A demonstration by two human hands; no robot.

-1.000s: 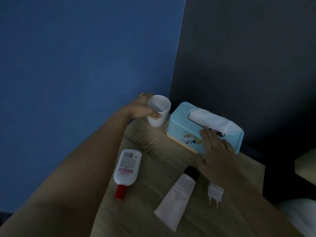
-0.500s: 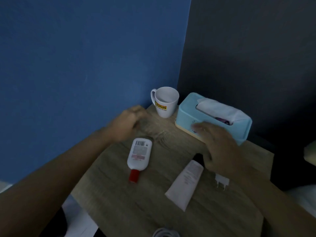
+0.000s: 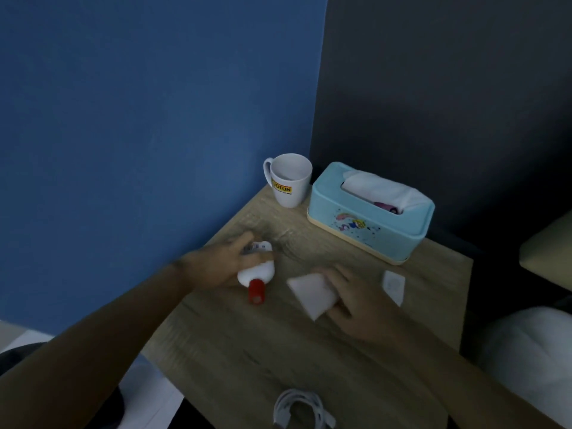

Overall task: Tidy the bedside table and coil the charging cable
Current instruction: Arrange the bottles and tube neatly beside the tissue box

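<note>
Both hands now on the toiletries

The left hand (image 3: 223, 267) has left the mug (image 3: 291, 181) and closed around the bottle (image 3: 257, 269); the right hand (image 3: 356, 301) has come off the tissue box (image 3: 368, 218) and grips the tube (image 3: 312, 291). The cable (image 3: 301, 408) lies loosely looped at the table (image 3: 247, 360) edge farthest from the mug, apparently awaiting proper coiling.

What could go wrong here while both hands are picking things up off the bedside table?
The white charging cable lies at the wooden table's near edge, so an arm could sweep it off. The left hand holds the white bottle with the red cap and the right hand the white tube; the picture is blurred, so either grip may be loose.
</note>
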